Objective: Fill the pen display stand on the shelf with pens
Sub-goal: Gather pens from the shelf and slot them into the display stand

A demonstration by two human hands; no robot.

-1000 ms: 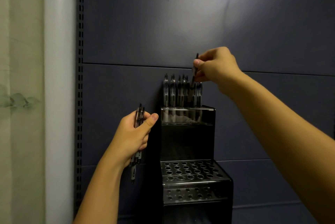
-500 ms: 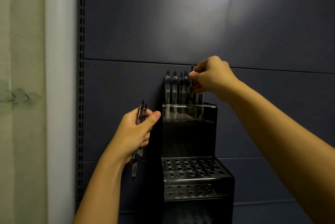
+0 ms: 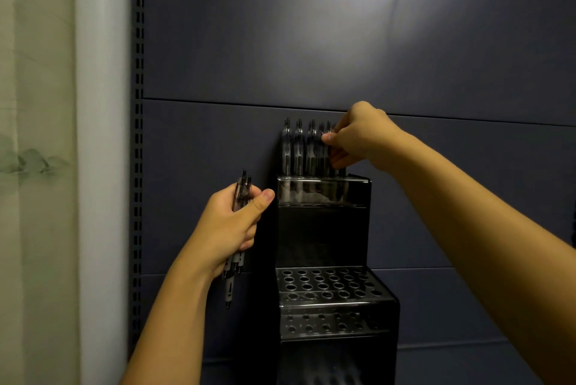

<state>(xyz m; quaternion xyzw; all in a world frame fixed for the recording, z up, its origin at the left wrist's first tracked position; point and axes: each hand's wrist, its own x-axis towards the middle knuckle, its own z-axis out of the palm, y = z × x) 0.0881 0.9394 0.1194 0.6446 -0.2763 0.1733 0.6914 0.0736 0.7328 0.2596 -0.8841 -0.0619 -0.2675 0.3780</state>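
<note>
Pens going into the top tier

Black pen display stand (image 3: 324, 229) stands against the dark blue back panel (image 3: 311, 42), with 3 stepped tiers in view. A row of pens (image 3: 299, 148) stands upright in the top tier; the 2 lower tiers show bare holes. The right hand (image 3: 358, 138) pinches 1 pen (image 3: 328, 151) at the right end of that row. The left hand (image 3: 230, 229), left of the stand, grips a bundle of spare pens (image 3: 241, 191). A pale curtain (image 3: 34, 166) hangs far left.
</note>
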